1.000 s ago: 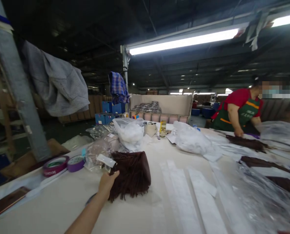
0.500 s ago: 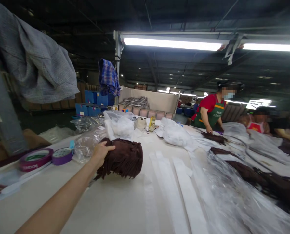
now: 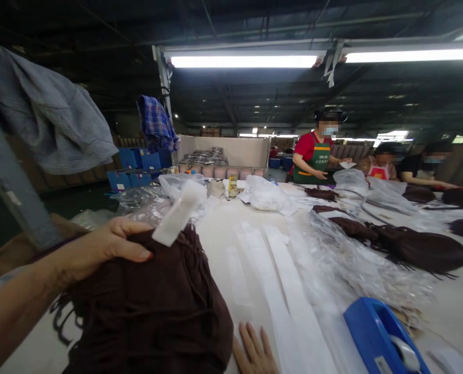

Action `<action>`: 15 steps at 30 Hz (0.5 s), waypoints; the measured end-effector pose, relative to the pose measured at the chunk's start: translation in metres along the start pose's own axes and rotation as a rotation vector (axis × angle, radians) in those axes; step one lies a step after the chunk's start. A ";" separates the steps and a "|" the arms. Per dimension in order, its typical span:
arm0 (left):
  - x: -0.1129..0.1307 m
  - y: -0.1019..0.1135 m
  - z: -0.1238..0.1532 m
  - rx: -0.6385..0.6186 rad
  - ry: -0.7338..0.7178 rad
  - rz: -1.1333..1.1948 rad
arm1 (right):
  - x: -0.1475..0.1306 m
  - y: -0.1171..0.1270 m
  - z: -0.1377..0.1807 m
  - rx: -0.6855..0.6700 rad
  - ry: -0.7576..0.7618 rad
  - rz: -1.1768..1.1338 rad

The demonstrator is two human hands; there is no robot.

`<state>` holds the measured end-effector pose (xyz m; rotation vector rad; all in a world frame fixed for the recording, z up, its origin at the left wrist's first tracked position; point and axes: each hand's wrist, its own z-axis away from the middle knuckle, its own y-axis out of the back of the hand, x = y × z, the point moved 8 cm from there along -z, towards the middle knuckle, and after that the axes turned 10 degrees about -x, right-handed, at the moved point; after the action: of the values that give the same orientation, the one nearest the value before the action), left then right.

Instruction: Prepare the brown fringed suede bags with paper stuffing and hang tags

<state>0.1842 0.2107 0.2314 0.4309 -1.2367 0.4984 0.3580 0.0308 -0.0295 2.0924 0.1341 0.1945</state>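
My left hand (image 3: 118,244) is closed on the upper edge of a dark brown fringed bag (image 3: 157,301), with the thumb over its front. The bag is close to me, partly cut off by the bottom of the view. A short white strip (image 3: 177,215) sticks up from its top edge, slightly blurred. Low in the view, my right hand (image 3: 255,350) lies on the table with its fingers stretched out, just right of the bag. Long white paper-like strips (image 3: 280,270) lie beside and beyond that hand.
A blue tape dispenser (image 3: 383,337) stands at the lower right. Clear plastic bags (image 3: 356,259) and another brown bag (image 3: 422,249) lie along the right side. A co-worker in a green apron (image 3: 317,161) stands across the table. A metal post (image 3: 17,192) rises at left.
The brown bag has come nearer in my left hand, and the white strip now shows at its top. My right hand and the blue dispenser have entered the view, which has shifted rightward.
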 end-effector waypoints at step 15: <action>-0.165 -0.050 -0.033 -0.240 0.198 -0.314 | 0.003 0.091 -0.052 -0.120 -0.279 -0.724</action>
<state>0.1975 0.1681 0.0614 0.3534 -0.9996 0.1189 0.3526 0.0295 0.0751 1.8038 0.6734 -0.5098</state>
